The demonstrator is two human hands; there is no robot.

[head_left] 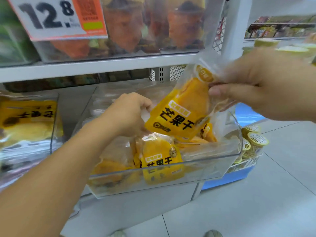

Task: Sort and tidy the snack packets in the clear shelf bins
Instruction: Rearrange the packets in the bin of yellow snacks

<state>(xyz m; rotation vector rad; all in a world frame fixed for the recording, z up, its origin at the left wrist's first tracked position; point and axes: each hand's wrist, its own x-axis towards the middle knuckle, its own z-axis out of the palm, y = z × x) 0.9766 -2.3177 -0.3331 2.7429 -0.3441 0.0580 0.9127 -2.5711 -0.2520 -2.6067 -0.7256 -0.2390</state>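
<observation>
Held packet: glossy yellow-and-clear pouch (181,113), tilted above the bin, printed 芒果干 in bold black, round gold seal near the top
Right hand (266,86): thumb and fingers pinch the pouch's clear upper edge
Left hand (127,113): fingers curled around the pouch's lower left corner
Bin: clear hard plastic tub (171,170) with a rounded corner, tilted out from the shelf, holding more of the same yellow packets (160,161)
Price card (51,16): white and orange, reads 12.8
Nearby: neighbouring bin of yellow packets (29,120) at left; round yellow-lidded tubs (256,139) at right
</observation>
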